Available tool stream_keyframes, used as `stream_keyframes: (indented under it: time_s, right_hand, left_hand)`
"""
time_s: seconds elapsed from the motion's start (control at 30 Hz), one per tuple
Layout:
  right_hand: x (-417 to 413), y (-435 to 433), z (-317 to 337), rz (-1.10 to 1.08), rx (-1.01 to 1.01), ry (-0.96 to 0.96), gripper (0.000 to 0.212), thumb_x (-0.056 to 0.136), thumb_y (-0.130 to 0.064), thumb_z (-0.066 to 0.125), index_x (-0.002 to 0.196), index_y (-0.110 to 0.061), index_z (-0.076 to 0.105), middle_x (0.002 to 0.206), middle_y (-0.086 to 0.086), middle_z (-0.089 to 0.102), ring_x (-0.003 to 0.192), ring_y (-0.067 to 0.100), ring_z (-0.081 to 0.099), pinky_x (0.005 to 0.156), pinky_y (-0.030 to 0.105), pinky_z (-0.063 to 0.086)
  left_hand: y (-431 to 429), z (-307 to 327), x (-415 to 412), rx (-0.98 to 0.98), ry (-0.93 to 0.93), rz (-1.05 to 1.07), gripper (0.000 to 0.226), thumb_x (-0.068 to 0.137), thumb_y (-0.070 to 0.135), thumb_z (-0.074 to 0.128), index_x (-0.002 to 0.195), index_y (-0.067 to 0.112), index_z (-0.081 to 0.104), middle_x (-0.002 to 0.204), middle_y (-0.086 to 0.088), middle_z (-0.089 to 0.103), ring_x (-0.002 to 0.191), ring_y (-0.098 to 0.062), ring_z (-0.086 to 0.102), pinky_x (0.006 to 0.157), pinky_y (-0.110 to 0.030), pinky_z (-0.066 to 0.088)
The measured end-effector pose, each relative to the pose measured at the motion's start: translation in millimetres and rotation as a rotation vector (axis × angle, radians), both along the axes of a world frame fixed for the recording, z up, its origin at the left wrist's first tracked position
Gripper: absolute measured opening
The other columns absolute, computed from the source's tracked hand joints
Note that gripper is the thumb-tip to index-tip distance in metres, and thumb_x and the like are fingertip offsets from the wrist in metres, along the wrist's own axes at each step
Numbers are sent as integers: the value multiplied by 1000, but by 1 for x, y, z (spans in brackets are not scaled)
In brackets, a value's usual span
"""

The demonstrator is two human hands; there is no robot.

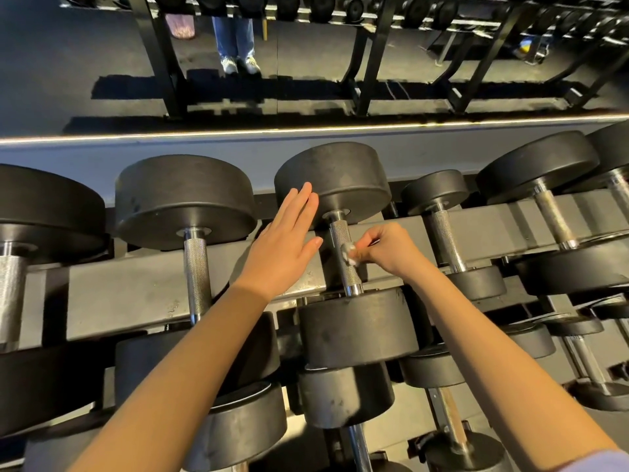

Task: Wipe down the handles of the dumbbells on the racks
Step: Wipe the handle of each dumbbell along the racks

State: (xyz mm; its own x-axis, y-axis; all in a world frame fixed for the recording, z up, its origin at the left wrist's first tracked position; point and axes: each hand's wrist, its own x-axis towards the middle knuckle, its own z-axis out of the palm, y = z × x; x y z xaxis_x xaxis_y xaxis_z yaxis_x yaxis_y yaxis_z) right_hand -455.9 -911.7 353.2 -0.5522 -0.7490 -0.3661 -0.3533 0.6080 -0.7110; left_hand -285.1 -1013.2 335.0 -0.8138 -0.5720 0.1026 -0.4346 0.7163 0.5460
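Head view: right hand [388,250] has its fingers curled and pinches a small white wad [350,256], which it presses against the right side of a knurled handle [341,238], about midway along it. The handle belongs to the dumbbell [357,327] lying across the rack rail [136,294] directly between the two hands. Its far head [335,175] sits beyond the fingertips, and its near head lies below the right wrist. The left hand [282,247] is spread flat just left of the handle, fingers straight and side by side, holding nothing. Its fingertips overlap the left edge of the far head, but I cannot tell whether they touch it. The thumb points toward the handle, stopping short of it. Both forearms are bare. A larger dumbbell [185,199] lies on the rail left of the left hand, its steel grip alongside the left forearm. A smaller dumbbell [442,229] lies just right of the right hand, with bigger ones further right. Lower-tier weights [345,396] show under both forearms. Well beyond the hands are dark flooring, more rack frames, and legs in blue jeans [235,35] with white shoes.
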Motion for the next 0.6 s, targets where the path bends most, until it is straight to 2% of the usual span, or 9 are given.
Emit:
stream_keyframes:
  time_s: [0.13, 0.2, 0.33, 0.47, 0.53, 0.6]
  right_hand:
    - [1, 9, 9, 277, 274, 12, 25, 73, 6, 74, 63, -16, 67, 67, -1, 63, 68, 9, 58, 82, 28, 50]
    - [3, 9, 8, 298, 311, 65, 28, 72, 4, 76, 60, -19, 65, 66, 0, 64, 66, 10, 59, 78, 27, 50]
    - [7, 8, 5, 164, 189, 95, 13, 76, 0, 74, 67, -9, 70, 72, 6, 66, 70, 13, 61, 75, 27, 53]
    - [4, 0, -1, -17, -3, 105, 17, 78, -2, 73, 64, -7, 66, 72, 2, 64, 79, 12, 61, 76, 23, 49]
    - [3, -5, 0, -41, -35, 102, 15, 78, -3, 74, 65, -6, 66, 75, 4, 65, 82, 13, 61, 76, 23, 46]
    - [4, -2, 3, 29, 15, 80, 6, 78, -4, 75, 74, -3, 69, 79, 4, 66, 79, 11, 59, 76, 23, 45]
  left_hand:
    - [0, -1, 0, 3, 4, -4, 66, 100, 32, 40, 153, 25, 0, 158, 15, -13, 144, -1, -13, 117, -38, 22]
    - [-1, 0, 0, -1, 0, -1, 66, 101, 33, 40, 153, 25, 0, 159, 15, -14, 143, -1, -14, 116, -37, 21]
    - [0, -1, 0, -6, -7, -1, 66, 100, 33, 39, 153, 24, 0, 159, 14, -14, 144, -2, -13, 118, -38, 22]
    - [0, -1, -1, 3, -7, 3, 66, 100, 34, 39, 152, 26, -1, 158, 16, -14, 144, -2, -13, 118, -44, 23]
    - [0, -1, -1, 3, -12, 5, 66, 100, 34, 39, 152, 26, -1, 158, 16, -14, 144, -2, -13, 118, -43, 23]
    - [0, 1, 0, -2, -12, 2, 66, 100, 34, 39, 152, 26, -1, 158, 16, -15, 144, -2, -14, 118, -41, 22]
